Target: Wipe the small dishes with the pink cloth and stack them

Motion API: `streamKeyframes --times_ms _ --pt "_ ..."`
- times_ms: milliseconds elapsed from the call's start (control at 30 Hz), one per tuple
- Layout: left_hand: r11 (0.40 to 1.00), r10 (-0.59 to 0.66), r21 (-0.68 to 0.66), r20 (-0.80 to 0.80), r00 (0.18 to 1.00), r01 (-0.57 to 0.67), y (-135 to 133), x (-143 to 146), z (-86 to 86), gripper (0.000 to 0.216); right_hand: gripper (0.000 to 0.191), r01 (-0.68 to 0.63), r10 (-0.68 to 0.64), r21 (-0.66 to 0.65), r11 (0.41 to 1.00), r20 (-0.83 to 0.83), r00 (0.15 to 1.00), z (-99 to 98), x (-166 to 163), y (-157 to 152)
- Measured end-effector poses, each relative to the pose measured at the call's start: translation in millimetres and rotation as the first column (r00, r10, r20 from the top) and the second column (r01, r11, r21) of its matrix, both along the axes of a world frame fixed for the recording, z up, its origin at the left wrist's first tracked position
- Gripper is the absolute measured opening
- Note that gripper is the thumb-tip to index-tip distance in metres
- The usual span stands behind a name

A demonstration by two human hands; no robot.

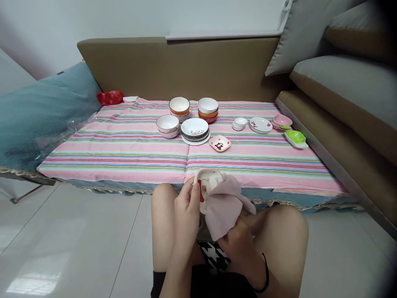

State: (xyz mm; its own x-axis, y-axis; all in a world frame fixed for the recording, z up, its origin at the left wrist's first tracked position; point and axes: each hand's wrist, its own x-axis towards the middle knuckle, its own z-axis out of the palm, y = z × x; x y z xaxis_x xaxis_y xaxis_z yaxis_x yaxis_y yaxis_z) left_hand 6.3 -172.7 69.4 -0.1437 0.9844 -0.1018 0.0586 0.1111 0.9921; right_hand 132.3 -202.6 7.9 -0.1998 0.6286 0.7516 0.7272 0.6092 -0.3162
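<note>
The left hand point(187, 203) pinches the left edge of a small white dish point(211, 179), with its thumb on the rim. The right hand point(238, 240) is curled up and grips a pale pink cloth point(225, 207), which covers the dish's right side. The dish is up over the lap, just in front of the striped sheet point(124, 159).
</note>
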Motion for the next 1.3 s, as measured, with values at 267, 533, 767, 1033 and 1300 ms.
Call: streamKeyframes --times_ms 267,533,767,1033,1300 --pt "0.989 -0.142 0.045 0.038 0.989 0.14 -1 6 5.0 0.035 0.056 -0.042 0.04 -0.099 0.994 -0.027 0.999 -1.3 -1 -7" --pt "0.991 -0.129 -0.025 0.027 0.991 0.13 -2 1 3.0 0.037 0.027 -0.019 0.014 0.03 0.999 0.143 0.99 -18.6 33 6" --pt "0.977 -0.207 -0.056 0.001 0.978 0.207 -3 2 5.0 0.035 0.026 -0.02 0.029 -0.046 0.999 0.197 0.98 -17.4 37 18" --pt "0.99 -0.111 -0.073 0.113 0.987 0.119 0 0 -2.2 0.03 0.044 -0.022 0.039 -0.09 0.996 0.199 0.979 -11.6 30 15" --pt "0.997 -0.069 -0.016 0.156 0.985 0.072 3 1 -4.4 0.025 0.036 0.01 -0.01 0.009 1.0 -0.042 0.999 -0.6 10 -2"
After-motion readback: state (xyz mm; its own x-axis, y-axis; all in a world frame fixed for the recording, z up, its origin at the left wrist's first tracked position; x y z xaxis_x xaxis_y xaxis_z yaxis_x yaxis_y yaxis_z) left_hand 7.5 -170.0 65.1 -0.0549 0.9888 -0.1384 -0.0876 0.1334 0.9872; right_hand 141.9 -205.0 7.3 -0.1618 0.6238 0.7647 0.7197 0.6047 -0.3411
